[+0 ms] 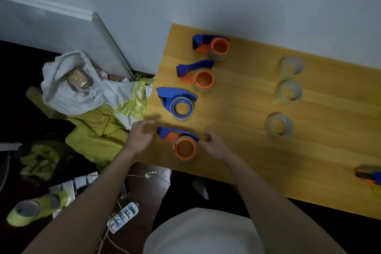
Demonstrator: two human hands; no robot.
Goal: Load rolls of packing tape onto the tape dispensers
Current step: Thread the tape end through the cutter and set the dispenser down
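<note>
Several blue and orange tape dispensers lie in a column on the left of the yellow wooden table (237, 109), each with a clear tape roll on its hub. The nearest dispenser (181, 144) lies between my hands. My left hand (141, 135) hovers just left of its blue handle, fingers relaxed, holding nothing. My right hand (214, 144) is just right of its roll, fingers loosely curled, empty. The other dispensers sit behind it: one with a blue hub (178, 103), then two with orange hubs (198, 76) (214, 46). Three loose clear tape rolls (279, 125) (288, 92) (290, 66) stand at mid-table.
Another dispenser (369, 174) lies at the table's right edge, partly cut off. Left of the table, on the floor, are a white sack (68, 86) with a brown tape roll, yellow wrapping (99, 130), a yellow-green dispenser (35, 209) and a power strip (122, 217).
</note>
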